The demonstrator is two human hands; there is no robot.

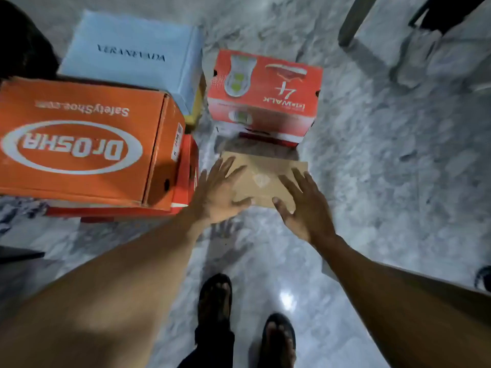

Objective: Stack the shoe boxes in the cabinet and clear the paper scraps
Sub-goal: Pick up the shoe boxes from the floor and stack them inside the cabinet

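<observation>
A flat brown cardboard box [261, 179] lies on the marble floor in front of me. My left hand [216, 193] reaches over its left end with fingers spread and straight. My right hand [303, 205] hovers over its right end, fingers also spread. Whether either hand touches the box I cannot tell. Behind it stands a red shoe box [265, 94] on another red box. At the left a large orange shoe box [85, 144] sits on a red box [187, 166]. A pale blue shoe box [132, 53] lies behind the orange one.
The grey marble floor [385, 160] spreads to the right. A chair leg [354, 21] stands at the top right beside a dark object. My sandalled feet [215, 298] are below the hands. A dark shape fills the top left corner.
</observation>
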